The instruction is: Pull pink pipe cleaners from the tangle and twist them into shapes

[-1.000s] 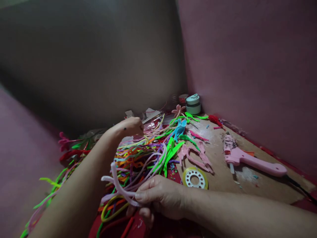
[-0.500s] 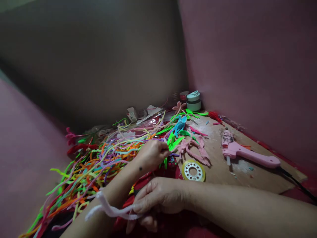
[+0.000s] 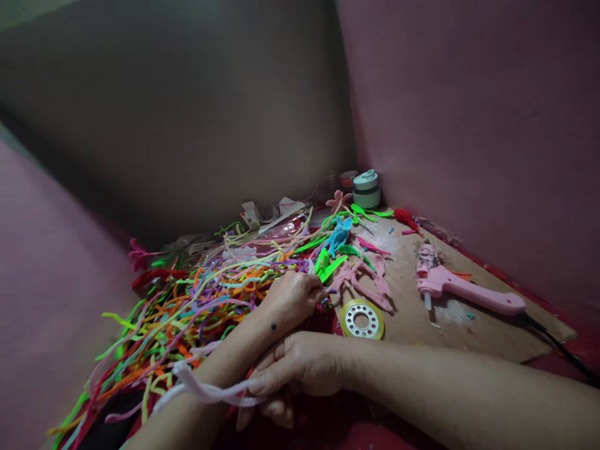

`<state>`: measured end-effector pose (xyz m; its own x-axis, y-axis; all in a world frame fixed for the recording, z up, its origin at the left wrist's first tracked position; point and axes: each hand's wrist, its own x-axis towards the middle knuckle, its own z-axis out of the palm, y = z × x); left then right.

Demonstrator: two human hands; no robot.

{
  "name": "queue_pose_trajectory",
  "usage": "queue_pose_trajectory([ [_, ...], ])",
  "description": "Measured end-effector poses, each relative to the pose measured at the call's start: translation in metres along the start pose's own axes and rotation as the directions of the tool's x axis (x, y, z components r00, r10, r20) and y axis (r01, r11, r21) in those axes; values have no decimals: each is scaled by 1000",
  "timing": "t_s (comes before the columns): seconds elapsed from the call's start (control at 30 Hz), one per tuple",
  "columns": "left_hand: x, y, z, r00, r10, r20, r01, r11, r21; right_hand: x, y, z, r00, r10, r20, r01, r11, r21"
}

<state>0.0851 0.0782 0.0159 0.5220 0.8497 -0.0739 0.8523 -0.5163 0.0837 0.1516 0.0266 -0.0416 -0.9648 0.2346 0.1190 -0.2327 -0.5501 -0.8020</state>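
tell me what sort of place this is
Probably a small craft workspace, perhaps at home: there is a heap of coloured pipe cleaners, a pink glue gun and a roll of tape.

Your pile of pipe cleaners [image 3: 201, 331] lies to the left. To your right, the glue gun [image 3: 469, 292] rests on the board [image 3: 412, 328]. Between them sits the tape roll [image 3: 371, 325]. Farther back, the jar [image 3: 366, 197] stands near the wall [image 3: 469, 125].
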Motion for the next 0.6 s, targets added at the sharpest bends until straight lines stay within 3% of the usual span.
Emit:
queue_pose_trajectory([
  [0.1, -4, -1, 0, 991, -64, -121, 55, 995, -77, -1, 0, 2, 1000, -8, -4, 8, 1000, -4],
  [0.2, -14, -3, 0, 946, -182, -268, 133, 973, -190, -1, 0, 5, 1000, -26, -18, 25, 1000, -10],
  [0.33, -33, -13, 1, 906, -272, -325, 173, 938, -301, 1, 1, 9, 992, -49, -115, 47, 999, -23],
  [0.47, -58, -38, -3, 853, -380, -357, 276, 910, -309, 0, 4, 9, 984, -45, -171, 41, 999, -31],
  [0.6, -85, -74, -21, 751, -473, -461, 386, 880, -276, -1, 7, 7, 982, -20, -186, 13, 999, -38],
])
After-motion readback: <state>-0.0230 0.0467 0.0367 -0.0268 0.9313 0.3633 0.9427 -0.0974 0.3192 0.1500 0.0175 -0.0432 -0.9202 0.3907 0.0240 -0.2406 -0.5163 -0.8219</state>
